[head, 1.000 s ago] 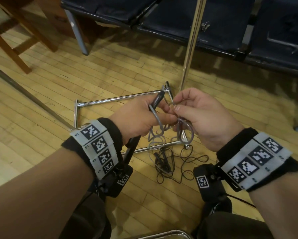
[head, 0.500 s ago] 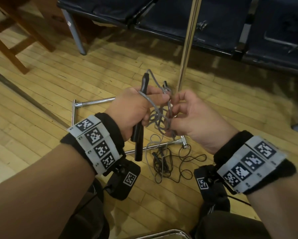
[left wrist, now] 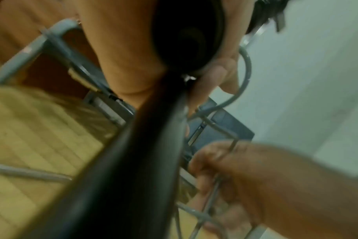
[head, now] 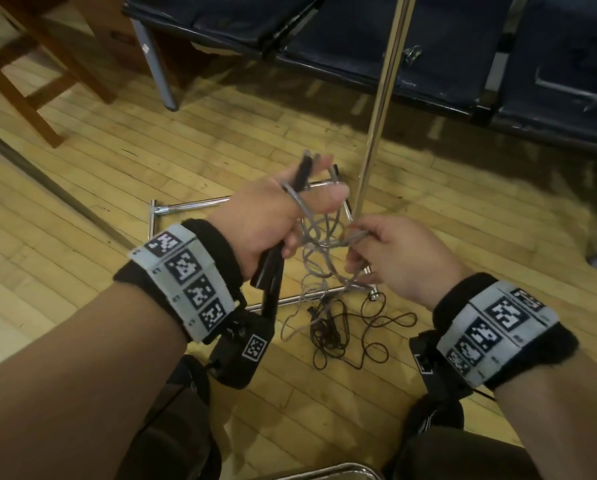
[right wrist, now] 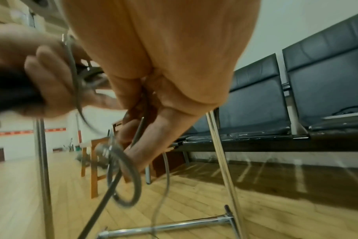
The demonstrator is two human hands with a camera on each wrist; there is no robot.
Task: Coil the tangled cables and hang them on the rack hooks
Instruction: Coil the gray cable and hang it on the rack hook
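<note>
The room has a wooden plank floor (head: 82, 188) and a pale wall (right wrist: 286, 19). At the far side stands a row of dark blue padded seats (head: 359, 39) on metal legs, and at the far left a brown wooden stool (head: 30, 74).

In front of the person, between the hands and the seats, stands the chrome rack (head: 380, 98). Its thin upright pole rises just beyond the right hand, and its base of chrome bars lies on the floor under both hands. The hooks are not in view.

The left hand (head: 273, 220) is clenched around a thick black cable (head: 273, 278), which sticks out above the fist and hangs down below it. A grey cable (head: 319, 233) passes over this hand near the thumb and goes on in tangled loops between the two hands. In the left wrist view the black cable covers much of the picture, and the picture is blurred.

The right hand (head: 397, 258) is lower and to the right, with the fingers (right wrist: 145, 142) pinching a strand of the grey cable. The loops hang from both hands toward the floor.

On the floor, near the near bar of the base, lies a thin dark cable (head: 345, 330) in a loose tangle, and the grey cable's lower end reaches it.
</note>
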